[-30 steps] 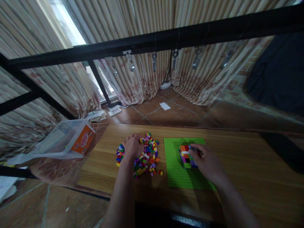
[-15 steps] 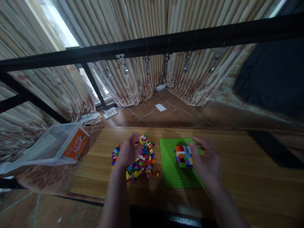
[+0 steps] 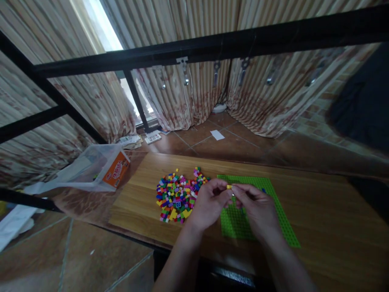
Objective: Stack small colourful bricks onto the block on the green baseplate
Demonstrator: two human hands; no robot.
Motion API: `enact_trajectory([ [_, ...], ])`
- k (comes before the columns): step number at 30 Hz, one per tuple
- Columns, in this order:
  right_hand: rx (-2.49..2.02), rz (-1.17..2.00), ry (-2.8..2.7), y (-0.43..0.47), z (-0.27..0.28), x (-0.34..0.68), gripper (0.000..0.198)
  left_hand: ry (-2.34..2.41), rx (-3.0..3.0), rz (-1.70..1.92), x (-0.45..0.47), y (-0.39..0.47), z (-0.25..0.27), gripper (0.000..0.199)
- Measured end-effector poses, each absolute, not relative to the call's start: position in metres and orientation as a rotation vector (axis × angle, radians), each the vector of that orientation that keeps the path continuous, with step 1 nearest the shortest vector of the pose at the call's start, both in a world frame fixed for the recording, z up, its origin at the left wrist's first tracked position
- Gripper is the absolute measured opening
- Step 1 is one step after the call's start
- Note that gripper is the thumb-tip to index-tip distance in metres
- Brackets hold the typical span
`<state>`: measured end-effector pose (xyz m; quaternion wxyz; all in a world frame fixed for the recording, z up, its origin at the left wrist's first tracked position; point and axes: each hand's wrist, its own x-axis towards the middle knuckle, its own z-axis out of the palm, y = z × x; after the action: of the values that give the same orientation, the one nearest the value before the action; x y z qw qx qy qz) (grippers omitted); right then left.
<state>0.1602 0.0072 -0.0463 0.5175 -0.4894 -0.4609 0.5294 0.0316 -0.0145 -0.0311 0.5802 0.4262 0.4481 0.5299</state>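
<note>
My left hand (image 3: 209,205) and my right hand (image 3: 259,209) meet over the left part of a green studded baseplate (image 3: 232,227). Between their fingertips is a small yellow toy brick (image 3: 229,187), pinched from both sides. Something white shows just under it, too small to make out. The multicoloured brick block on the baseplate is mostly hidden behind my right hand; only bits of blue show around the fingers. To the left of my left hand lies a pile of loose toy bricks (image 3: 174,198) in many colours.
The wooden tabletop (image 3: 133,202) carries the bricks and baseplate. A clear plastic bin (image 3: 94,166) with an orange label stands beyond its left end. A black metal bar (image 3: 206,44) with hanging hooks crosses in front of the curtains. A dark object (image 3: 370,198) lies at the right.
My left hand has moved right from the brick pile to meet my right hand, and both now grip the yellow brick. The view has shifted, so the table sits further right.
</note>
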Motion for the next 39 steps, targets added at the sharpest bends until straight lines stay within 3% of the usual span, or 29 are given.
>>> enact_trajectory([
  [6, -1.095, 1.428, -0.919, 0.005, -0.048, 0.155, 0.024, 1.07, 0.841, 1.265, 0.034, -0.013, -0.032, 0.026],
  [16, -0.947, 1.672, -0.726, 0.004, -0.04, 0.141, 0.028, 1.119, 0.79, 1.251, 0.027, -0.012, -0.032, 0.017],
  [27, -1.06, 1.508, -0.833, 0.004, -0.057, 0.132, 0.035, 1.168, 0.84, 1.225, 0.032, -0.011, -0.036, 0.024],
  [35, -1.041, 1.598, -0.668, 0.004, -0.053, 0.129, 0.034, 1.083, 0.643, 1.239, 0.024, -0.011, -0.029, 0.034],
  [39, -1.195, 1.452, -1.046, 0.003, -0.066, 0.124, 0.025, 1.133, 0.588, 1.407, 0.009, -0.008, -0.026, 0.034],
])
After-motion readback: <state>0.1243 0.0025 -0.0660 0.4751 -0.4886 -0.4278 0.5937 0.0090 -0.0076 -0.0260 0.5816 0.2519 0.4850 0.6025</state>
